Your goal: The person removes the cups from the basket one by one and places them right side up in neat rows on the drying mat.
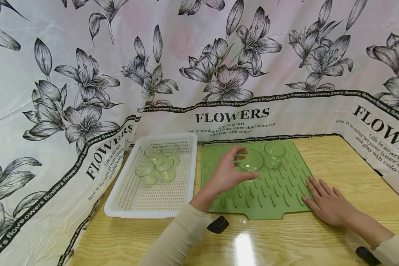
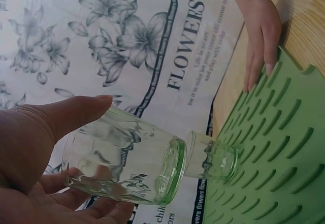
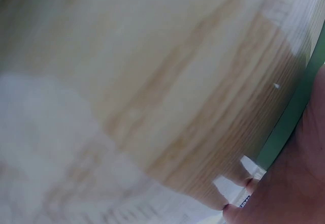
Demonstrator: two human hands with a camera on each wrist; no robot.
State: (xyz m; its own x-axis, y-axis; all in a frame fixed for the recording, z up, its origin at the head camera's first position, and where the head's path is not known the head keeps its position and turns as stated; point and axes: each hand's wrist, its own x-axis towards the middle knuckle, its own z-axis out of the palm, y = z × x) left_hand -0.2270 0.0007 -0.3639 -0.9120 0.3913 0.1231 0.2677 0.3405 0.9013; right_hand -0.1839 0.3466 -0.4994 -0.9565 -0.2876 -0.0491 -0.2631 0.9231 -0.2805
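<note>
My left hand (image 1: pixel 241 163) grips a clear greenish drinking glass (image 1: pixel 251 159) over the far part of a green ribbed mat (image 1: pixel 269 195). In the left wrist view the thumb lies along the top of this glass (image 2: pixel 137 158) and the fingers curl under it. A second glass (image 1: pixel 274 154) stands upright on the mat just to its right, and shows behind the held one (image 2: pixel 216 160). My right hand (image 1: pixel 322 197) lies flat, fingers straight, on the mat's right edge. The right wrist view is blurred, with only table wood and a strip of mat (image 3: pixel 289 122).
A white slotted basket (image 1: pixel 133 201) stands left of the mat with several glasses (image 1: pixel 157 164) in its far half. The wooden table (image 1: pixel 286 240) is walled in by a flower-printed cloth (image 1: pixel 199 66) behind and at both sides.
</note>
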